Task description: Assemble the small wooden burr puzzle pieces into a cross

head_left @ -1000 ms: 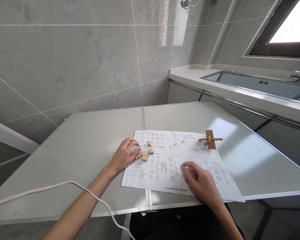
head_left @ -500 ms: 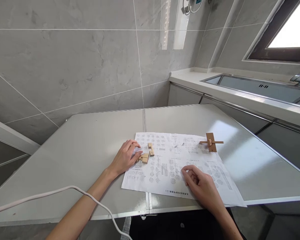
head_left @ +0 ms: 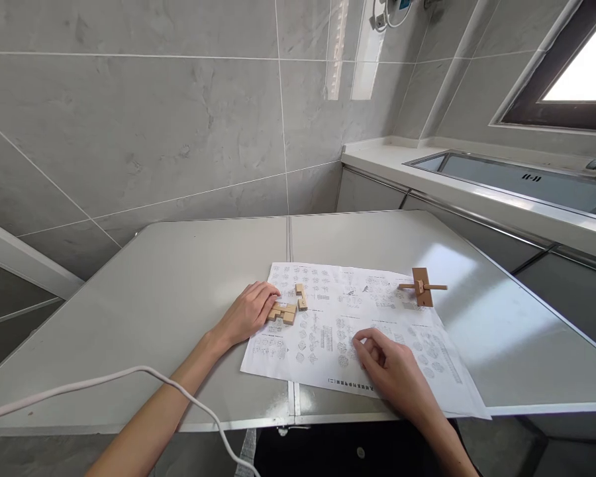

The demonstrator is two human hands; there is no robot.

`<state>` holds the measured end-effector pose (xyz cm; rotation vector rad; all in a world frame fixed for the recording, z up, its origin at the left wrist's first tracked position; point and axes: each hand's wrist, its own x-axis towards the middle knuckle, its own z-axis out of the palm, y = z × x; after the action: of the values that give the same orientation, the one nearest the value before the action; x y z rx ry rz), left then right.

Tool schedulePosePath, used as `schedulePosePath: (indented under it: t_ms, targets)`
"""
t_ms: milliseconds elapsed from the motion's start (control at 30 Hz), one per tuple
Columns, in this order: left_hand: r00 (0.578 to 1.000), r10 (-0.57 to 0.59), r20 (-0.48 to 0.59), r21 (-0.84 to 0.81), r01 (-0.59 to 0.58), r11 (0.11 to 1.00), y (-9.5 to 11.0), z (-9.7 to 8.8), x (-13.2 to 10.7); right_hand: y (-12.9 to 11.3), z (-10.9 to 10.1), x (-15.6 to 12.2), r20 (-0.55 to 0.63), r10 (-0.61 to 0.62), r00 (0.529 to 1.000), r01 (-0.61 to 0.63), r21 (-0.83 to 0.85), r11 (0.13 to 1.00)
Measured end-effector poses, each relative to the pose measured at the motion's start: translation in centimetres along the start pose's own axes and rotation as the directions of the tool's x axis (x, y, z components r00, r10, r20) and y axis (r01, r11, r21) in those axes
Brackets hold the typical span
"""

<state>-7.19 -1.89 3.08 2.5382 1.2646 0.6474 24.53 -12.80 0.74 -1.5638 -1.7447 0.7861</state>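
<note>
A printed instruction sheet (head_left: 377,318) lies on the grey table (head_left: 179,291). My left hand (head_left: 248,313) rests on the sheet's left edge, fingers curled loosely and touching a small cluster of light wooden puzzle pieces (head_left: 284,311). Another notched wooden piece (head_left: 301,296) lies just right of them. My right hand (head_left: 395,374) sits on the sheet's near part with fingers curled, index tip on the paper, nothing visible in it. A wooden cross-shaped assembled piece (head_left: 421,287) stands at the sheet's far right corner, away from both hands.
A white cable (head_left: 104,381) runs across the table's near left edge over my left forearm. A counter with a steel sink (head_left: 516,175) stands at the right. Tiled walls close off the back and left. A window (head_left: 576,73) is at the upper right.
My left fingers closed in a little on the wooden pieces. My right hand slid slightly left along the sheet. The view shifted a bit.
</note>
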Motion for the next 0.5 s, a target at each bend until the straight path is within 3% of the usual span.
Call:
schedulePosePath:
  t_ms: [133,300,500]
  targets:
    - [1.000,-0.006,-0.002,-0.004,0.006,1.000,0.0,-0.4,-0.2,-2.0,1.1,1.7,0.101,-0.080,0.992,0.085,-0.053,0.995]
    - [0.999,0.025,0.035,0.025,-0.026,0.999,0.0,-0.9,-0.4,-4.0,3.7,5.3,0.119,-0.220,0.968,0.240,-0.192,0.952]
    - [0.998,0.035,0.058,0.037,-0.037,0.999,0.3,-0.9,-0.5,-5.1,5.3,8.1,0.195,-0.245,0.950,0.302,-0.364,0.881]
